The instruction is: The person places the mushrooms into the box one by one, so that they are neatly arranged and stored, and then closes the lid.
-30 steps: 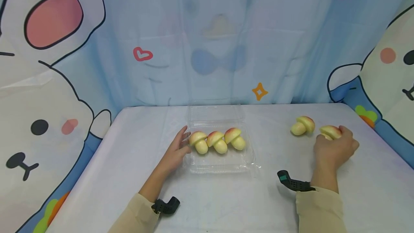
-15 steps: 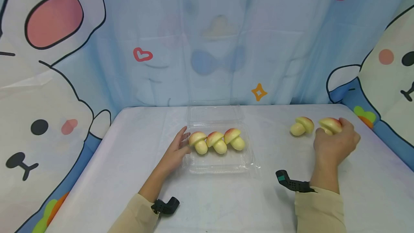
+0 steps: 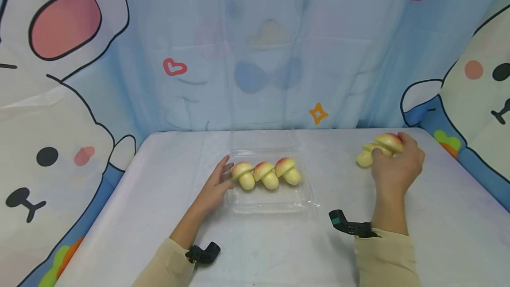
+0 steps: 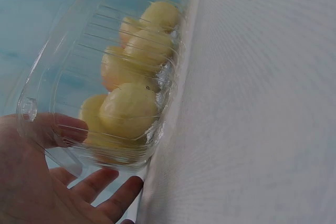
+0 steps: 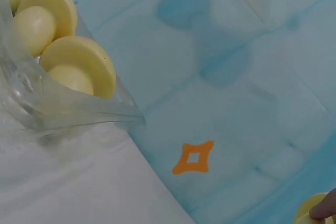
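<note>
In the head view, a clear plastic clamshell box (image 3: 271,202) lies opened, its lid (image 3: 263,139) folded back. Three yellow toy mushrooms with reddish caps sit in a row inside: left (image 3: 244,175), middle (image 3: 266,175) and right (image 3: 288,171). My left hand (image 3: 213,189) is at the box's left side, fingers spread and thumb right at the wall, as the left wrist view shows. My right hand (image 3: 398,163) pinches another toy mushroom (image 3: 391,141) by thumb and fingers. It partly overlaps a further toy mushroom (image 3: 364,159) lying on the table.
A white cloth covers the table (image 3: 159,216). Behind it hangs a light blue curtain (image 3: 199,25) printed with cartoon animals. Black wrist cameras are strapped on both wrists, the left camera (image 3: 205,254) and the right camera (image 3: 352,225).
My right hand has picked the toy mushroom up off the table and carried it leftward and slightly away from me, over the neighbouring mushroom. My left hand and the box stay in place.
</note>
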A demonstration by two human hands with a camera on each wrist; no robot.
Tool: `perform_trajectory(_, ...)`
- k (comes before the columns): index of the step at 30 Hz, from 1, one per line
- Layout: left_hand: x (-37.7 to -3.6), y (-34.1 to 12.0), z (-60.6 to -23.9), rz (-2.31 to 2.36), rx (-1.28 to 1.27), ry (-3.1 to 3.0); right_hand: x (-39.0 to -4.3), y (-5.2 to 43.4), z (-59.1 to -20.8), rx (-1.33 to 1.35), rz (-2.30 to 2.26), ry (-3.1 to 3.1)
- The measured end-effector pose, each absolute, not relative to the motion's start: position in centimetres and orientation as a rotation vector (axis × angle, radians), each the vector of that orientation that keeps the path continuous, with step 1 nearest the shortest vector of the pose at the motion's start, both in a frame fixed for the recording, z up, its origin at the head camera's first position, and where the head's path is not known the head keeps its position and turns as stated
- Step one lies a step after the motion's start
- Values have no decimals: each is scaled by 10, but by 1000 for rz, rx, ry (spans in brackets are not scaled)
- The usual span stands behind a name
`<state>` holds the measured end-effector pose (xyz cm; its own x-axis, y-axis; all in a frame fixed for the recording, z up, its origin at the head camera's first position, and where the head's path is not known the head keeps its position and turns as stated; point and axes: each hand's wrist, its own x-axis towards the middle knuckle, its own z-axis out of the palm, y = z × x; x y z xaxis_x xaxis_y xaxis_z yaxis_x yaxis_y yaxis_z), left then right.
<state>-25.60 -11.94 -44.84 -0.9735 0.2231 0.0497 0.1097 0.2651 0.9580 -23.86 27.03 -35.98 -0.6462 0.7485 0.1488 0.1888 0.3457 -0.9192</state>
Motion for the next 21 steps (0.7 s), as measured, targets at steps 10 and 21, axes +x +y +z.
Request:
perform_trajectory(10,-257,-121,-449,1833,323,2413,-238,249,-357,-610,1224,-2098)
perform_trajectory(21,-256,-119,-447,1831,313,2415,-238,233,-355,-429,1163,-2209)
